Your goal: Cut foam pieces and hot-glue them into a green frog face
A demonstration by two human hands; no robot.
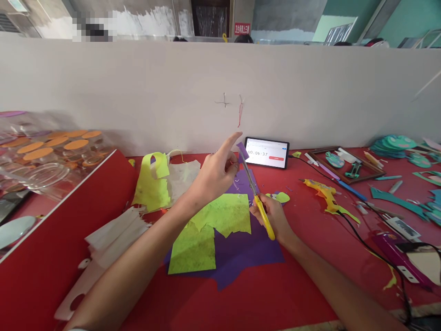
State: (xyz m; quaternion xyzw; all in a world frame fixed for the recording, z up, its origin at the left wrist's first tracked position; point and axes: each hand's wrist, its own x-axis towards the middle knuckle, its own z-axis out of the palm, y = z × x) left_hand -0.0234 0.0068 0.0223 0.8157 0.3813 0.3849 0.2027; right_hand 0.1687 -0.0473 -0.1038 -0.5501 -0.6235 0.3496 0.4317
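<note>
My right hand (272, 211) is closed round the yellow handles of a pair of scissors (261, 207), whose blades point up and away. Between thumb and curled fingers, my left hand (220, 165) pinches a small purple piece (242, 151), its index finger stretched out. The blade tips meet the lower edge of that piece. Below my hands, yellow-green felt sheets (223, 211) with ragged edges lie over a larger purple sheet (241, 257). A small yellow-green cutout (282, 197) rests just beyond my right hand.
A tablet (267, 152) showing a timer leans against the white partition (138, 92). At right are a yellow glue gun (324, 193), a wooden frame (372, 172) with small tools, and teal cutouts (392, 145). Clear jars with orange lids (43, 153) stand left behind a red divider (69, 225).
</note>
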